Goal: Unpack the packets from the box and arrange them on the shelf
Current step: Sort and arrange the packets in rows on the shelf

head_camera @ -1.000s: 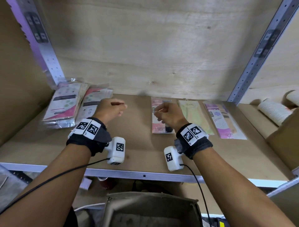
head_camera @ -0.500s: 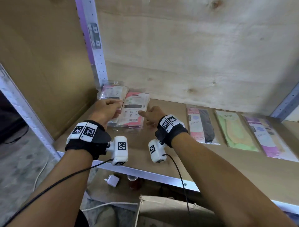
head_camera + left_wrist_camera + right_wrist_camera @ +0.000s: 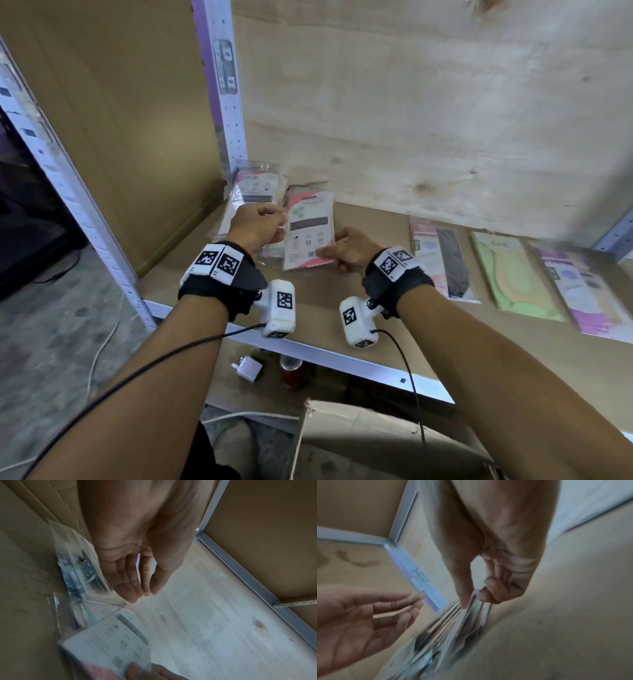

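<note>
A pink-and-white packet (image 3: 310, 233) is tilted up off the left of the wooden shelf (image 3: 342, 298). My right hand (image 3: 325, 251) pinches its near edge between thumb and fingers, seen close in the right wrist view (image 3: 471, 599). My left hand (image 3: 274, 219) hovers at the packet's left edge with fingers straight and nothing in it (image 3: 147, 592). Behind it a stack of clear-wrapped packets (image 3: 253, 192) lies in the shelf's left back corner. The open cardboard box (image 3: 376, 442) sits below the shelf front.
A black-and-pink packet (image 3: 442, 260), a green packet (image 3: 510, 277) and a purple packet (image 3: 575, 291) lie in a row to the right. A metal upright (image 3: 222, 85) and a cardboard side wall close the left. A white plug (image 3: 248, 368) lies on the level below.
Both hands moved left from the shelf's middle to the stack in the left corner. The right hand took hold of the pink-and-white packet and raised its near edge.
</note>
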